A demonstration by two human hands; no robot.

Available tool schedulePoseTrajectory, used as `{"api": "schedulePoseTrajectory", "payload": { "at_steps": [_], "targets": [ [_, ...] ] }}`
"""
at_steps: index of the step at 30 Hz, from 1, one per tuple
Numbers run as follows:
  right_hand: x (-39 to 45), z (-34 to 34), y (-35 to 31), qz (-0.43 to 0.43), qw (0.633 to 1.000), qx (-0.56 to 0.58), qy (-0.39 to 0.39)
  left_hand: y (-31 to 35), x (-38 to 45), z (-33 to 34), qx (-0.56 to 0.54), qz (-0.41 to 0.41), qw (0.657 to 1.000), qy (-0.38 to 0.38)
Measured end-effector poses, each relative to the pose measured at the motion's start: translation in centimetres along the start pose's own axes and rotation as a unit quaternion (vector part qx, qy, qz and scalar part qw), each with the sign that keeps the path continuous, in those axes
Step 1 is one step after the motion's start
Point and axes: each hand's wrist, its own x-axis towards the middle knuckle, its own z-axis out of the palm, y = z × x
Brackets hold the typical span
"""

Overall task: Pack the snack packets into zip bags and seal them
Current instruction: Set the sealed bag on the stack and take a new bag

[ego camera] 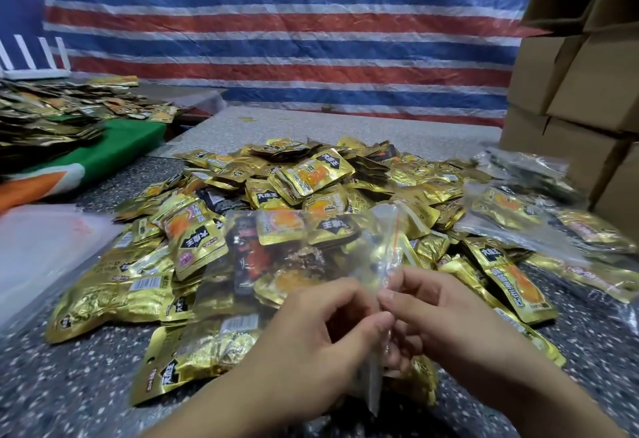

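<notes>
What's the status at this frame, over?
Left hand and right hand pinching zip bag at its strip. Snack packets inside. Loose packet pile behind; nothing blocking.

Glossy gold foil snack packets (313,175), clear plastic zip bag (311,247), speckled stone-look table (69,385)

Food packing workshop, heaped gold snack packets (311,175) on speckled table (69,385), stacked cardboard boxes (581,92), striped tarp wall (294,40)
</notes>
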Motion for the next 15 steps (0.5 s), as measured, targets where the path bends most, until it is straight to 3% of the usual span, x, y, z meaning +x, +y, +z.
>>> {"api": "schedulePoseTrajectory", "payload": {
  "at_steps": [5, 10, 15],
  "targets": [
    [-0.2, 0.0, 0.2, -0.023, 0.996, -0.078, -0.024, 0.0, 0.1, -0.1, -0.045, -0.003, 0.999, -0.026],
    [-0.2, 0.2, 0.2, -0.04, 0.99, -0.134, -0.035, -0.8, 0.1, -0.3, 0.014, -0.004, 1.0, 0.004],
    [-0.2, 0.4, 0.3, -0.044, 0.987, -0.15, -0.041, -0.9, -0.1, -0.8, -0.007, -0.029, 0.998, -0.048]
  ]
}}
